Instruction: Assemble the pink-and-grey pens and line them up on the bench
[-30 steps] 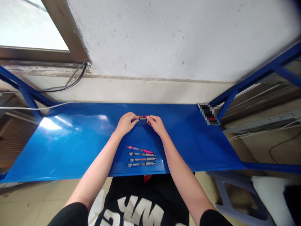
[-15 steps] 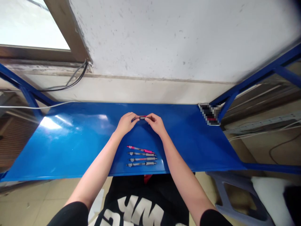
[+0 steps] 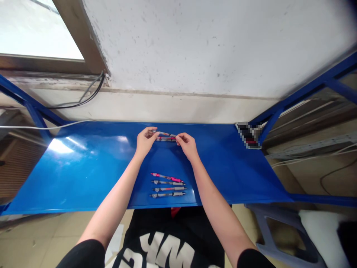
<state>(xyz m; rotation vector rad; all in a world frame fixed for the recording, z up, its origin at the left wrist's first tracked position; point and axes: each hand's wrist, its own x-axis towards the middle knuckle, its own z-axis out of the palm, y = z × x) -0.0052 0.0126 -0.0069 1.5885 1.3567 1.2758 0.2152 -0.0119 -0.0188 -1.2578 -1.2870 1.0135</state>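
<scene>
Both of my hands are raised a little over the middle of the blue metal shelf (image 3: 83, 171). My left hand (image 3: 145, 140) pinches the left end of a grey and red pen (image 3: 165, 136). My right hand (image 3: 187, 144) pinches its right end. The pen seems to be in two thin pieces that angle apart between my fingers. Nearer to me, several pens (image 3: 167, 184) lie side by side in a neat row on the shelf, the top one pink, the others grey.
A white plastered wall (image 3: 195, 56) stands behind the shelf, with a window (image 3: 33, 33) at the upper left and cables (image 3: 83, 97) along the sill. Blue frame bars (image 3: 304, 89) rise at the right. A grey stool (image 3: 281, 238) stands at the lower right.
My hands have lifted slightly and moved apart. The pen between them now shows as two thin pieces at an angle, where before it was one short piece held close.
</scene>
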